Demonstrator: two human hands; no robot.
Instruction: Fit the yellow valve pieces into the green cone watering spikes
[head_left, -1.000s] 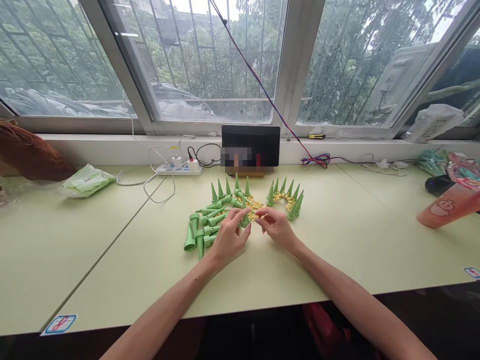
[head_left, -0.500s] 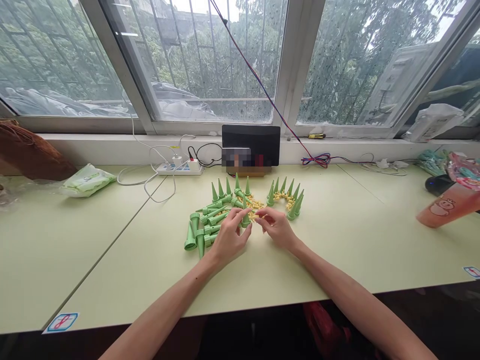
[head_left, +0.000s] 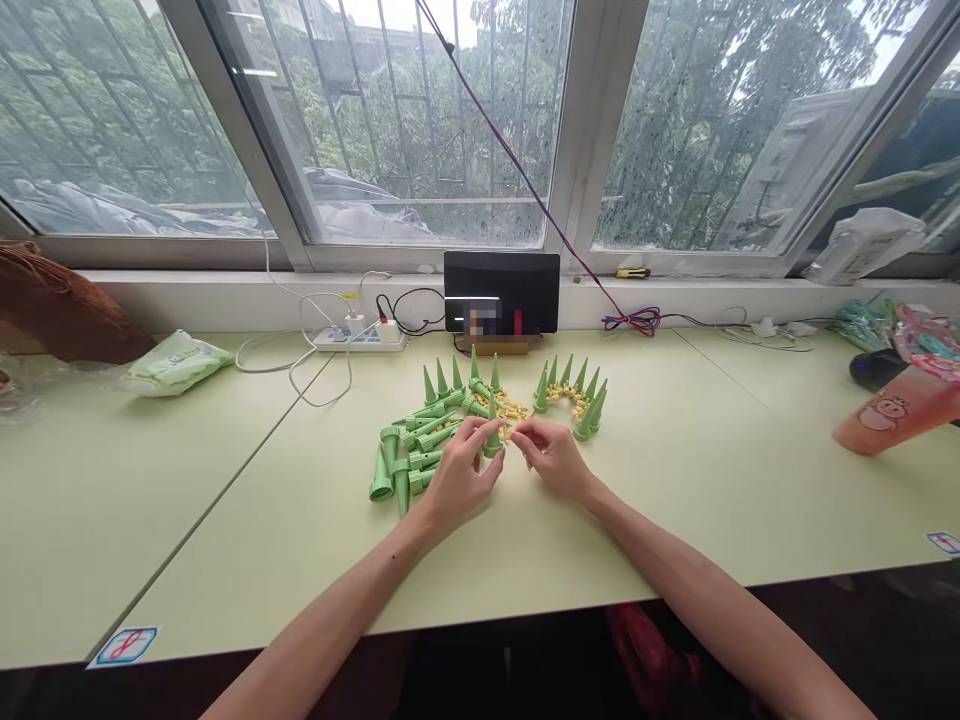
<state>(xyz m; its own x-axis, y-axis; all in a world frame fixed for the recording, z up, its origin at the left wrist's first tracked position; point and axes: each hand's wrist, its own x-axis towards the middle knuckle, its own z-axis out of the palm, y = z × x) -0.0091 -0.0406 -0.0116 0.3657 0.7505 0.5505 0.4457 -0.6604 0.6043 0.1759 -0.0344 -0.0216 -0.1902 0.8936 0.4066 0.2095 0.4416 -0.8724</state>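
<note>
My left hand is closed around the lower part of an upright green plastic spike, thumb on one side and fingers on the other. Just to its right, my right hand pinches with thumb and forefinger; a small yellow piece seems to be at its fingertips, too small to make out clearly. Behind the hands lies a pile of small yellow pieces. Several loose green spikes lie left of my left hand, a few of them standing. Beyond my right hand, several upright green spikes stand in an arc around more yellow pieces.
A dark tablet leans by the window behind the piles. A power strip with white cables lies back left, near a wipes packet. At the right, an orange-pink cup leans near the table's edge.
Both hands stay almost in place. The right fingertips have shifted very slightly beside the spike, and the spike is still in the left hand.
</note>
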